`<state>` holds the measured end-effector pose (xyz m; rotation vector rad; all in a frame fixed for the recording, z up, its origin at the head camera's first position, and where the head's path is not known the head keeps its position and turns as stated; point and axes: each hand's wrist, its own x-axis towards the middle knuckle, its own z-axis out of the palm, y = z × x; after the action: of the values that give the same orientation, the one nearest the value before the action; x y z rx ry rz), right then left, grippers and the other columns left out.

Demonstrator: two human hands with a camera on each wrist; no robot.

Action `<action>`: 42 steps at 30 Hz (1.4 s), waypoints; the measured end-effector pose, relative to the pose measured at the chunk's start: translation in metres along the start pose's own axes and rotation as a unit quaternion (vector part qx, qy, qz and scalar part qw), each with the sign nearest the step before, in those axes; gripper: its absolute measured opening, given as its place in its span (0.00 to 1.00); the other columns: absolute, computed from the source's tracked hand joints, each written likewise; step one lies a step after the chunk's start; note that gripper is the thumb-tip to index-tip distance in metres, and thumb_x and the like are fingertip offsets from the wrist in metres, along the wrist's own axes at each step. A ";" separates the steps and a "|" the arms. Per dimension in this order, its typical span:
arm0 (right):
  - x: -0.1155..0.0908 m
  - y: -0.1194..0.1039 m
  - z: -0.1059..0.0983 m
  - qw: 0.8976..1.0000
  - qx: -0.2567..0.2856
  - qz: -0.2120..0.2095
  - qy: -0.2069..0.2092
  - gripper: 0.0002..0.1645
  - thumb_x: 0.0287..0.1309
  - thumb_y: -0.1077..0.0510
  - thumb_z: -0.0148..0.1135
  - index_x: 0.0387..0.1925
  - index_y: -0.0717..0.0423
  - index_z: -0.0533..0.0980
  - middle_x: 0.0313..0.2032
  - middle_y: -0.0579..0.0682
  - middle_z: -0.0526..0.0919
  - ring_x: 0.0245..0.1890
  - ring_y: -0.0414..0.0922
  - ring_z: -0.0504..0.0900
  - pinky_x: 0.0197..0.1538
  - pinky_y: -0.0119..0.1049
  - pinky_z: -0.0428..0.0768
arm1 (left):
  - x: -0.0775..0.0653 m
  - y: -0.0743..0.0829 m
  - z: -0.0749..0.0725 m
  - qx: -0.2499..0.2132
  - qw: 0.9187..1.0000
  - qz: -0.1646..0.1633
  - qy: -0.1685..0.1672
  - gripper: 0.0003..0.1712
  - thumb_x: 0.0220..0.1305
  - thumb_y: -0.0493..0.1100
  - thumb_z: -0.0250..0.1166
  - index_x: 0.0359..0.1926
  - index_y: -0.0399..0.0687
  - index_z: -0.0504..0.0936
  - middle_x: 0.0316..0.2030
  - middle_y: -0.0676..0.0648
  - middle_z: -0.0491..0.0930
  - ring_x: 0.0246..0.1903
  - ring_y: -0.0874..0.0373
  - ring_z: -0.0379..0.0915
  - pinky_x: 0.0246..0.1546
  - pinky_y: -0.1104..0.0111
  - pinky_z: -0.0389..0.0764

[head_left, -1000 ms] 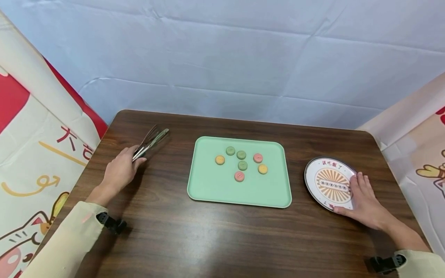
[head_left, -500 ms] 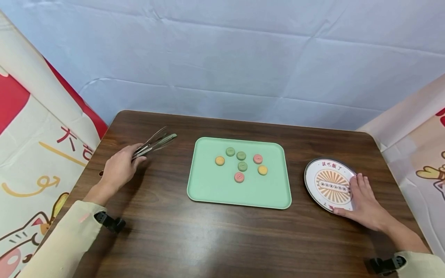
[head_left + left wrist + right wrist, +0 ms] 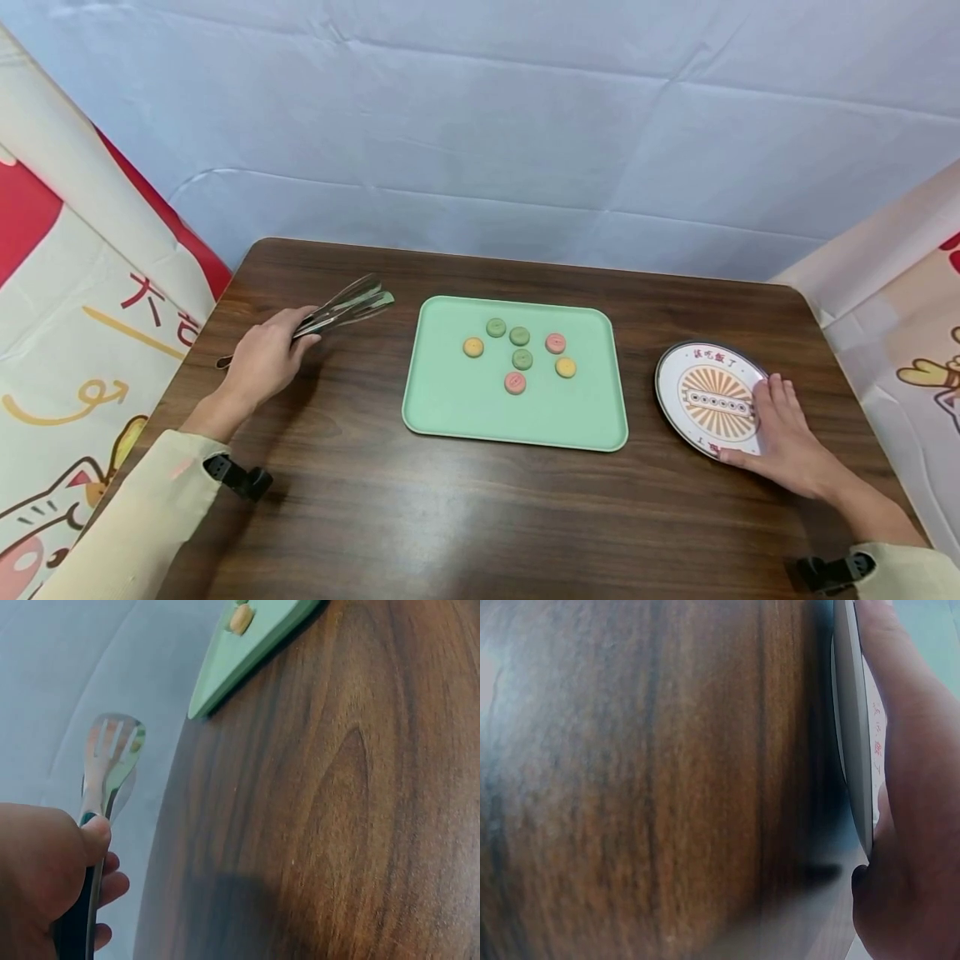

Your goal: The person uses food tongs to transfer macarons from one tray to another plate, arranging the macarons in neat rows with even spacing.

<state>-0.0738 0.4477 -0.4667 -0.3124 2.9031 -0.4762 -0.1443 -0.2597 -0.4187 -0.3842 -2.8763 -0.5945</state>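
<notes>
In the head view my left hand (image 3: 264,357) grips a pair of metal food tongs (image 3: 352,303) above the table's left side. The tongs point away to the right, and their handle end shows behind the hand. A slotted head and dark handle of the tongs (image 3: 109,750) appear in the left wrist view, thumb along the handle. My right hand (image 3: 789,442) rests on the right rim of a round white plate (image 3: 678,392) with an orange sunburst print. Its fingers lie fairly straight. Close up, the thumb side of the right hand (image 3: 922,750) lies over the plate's edge (image 3: 855,742).
Between the hands lies a light green tray (image 3: 465,417) bearing several small button-like round pieces: green (image 3: 519,336), pink (image 3: 515,382) and yellow (image 3: 473,347). The dark wooden table (image 3: 420,517) meets a pale cloth backdrop (image 3: 480,125) at its far edge.
The tongs have swung to the right in my left hand, and their handle end has come into sight behind it. My right hand and the plate have stayed in place.
</notes>
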 end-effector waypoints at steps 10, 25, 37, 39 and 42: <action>0.001 0.003 0.001 1.000 -0.007 -0.008 0.007 0.81 0.54 0.38 0.74 0.74 0.78 0.27 0.72 0.80 0.22 0.73 0.68 0.16 0.71 0.49 0.15 | 0.007 0.006 0.001 -0.025 0.998 0.037 -0.032 0.24 0.73 0.38 0.64 0.66 0.35 0.74 0.57 0.32 0.78 0.52 0.34 0.78 0.51 0.40 0.76; 0.001 0.002 0.001 1.000 -0.008 0.000 -0.002 0.81 0.54 0.37 0.73 0.74 0.78 0.26 0.72 0.81 0.22 0.73 0.69 0.16 0.71 0.52 0.15 | 0.020 0.015 0.006 -0.035 0.994 0.075 -0.065 0.25 0.72 0.39 0.65 0.67 0.38 0.75 0.58 0.35 0.79 0.52 0.38 0.80 0.52 0.42 0.75; 0.000 0.001 0.001 1.000 -0.007 -0.007 0.005 0.81 0.53 0.37 0.74 0.74 0.79 0.28 0.72 0.81 0.24 0.74 0.69 0.17 0.72 0.52 0.17 | 0.033 0.029 0.017 -0.025 0.990 0.100 -0.096 0.26 0.72 0.41 0.65 0.68 0.38 0.75 0.59 0.36 0.79 0.52 0.40 0.80 0.52 0.42 0.76; 0.000 0.001 0.001 1.000 -0.007 -0.008 0.005 0.81 0.53 0.37 0.74 0.74 0.79 0.28 0.72 0.81 0.24 0.74 0.69 0.17 0.72 0.52 0.17 | 0.035 0.031 0.019 -0.027 0.989 0.104 -0.101 0.26 0.72 0.41 0.65 0.68 0.38 0.75 0.58 0.37 0.79 0.51 0.41 0.80 0.52 0.43 0.76; 0.001 0.002 0.001 1.000 -0.008 -0.010 0.006 0.81 0.53 0.37 0.75 0.74 0.79 0.28 0.72 0.81 0.24 0.74 0.69 0.18 0.72 0.51 0.17 | 0.038 0.033 0.022 -0.028 0.987 0.112 -0.109 0.27 0.72 0.41 0.65 0.68 0.39 0.75 0.58 0.38 0.79 0.51 0.42 0.80 0.51 0.44 0.76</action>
<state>-0.0745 0.4488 -0.4682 -0.3418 2.9201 -0.4594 -0.1733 -0.2129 -0.4183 -0.8158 -2.9642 -0.6274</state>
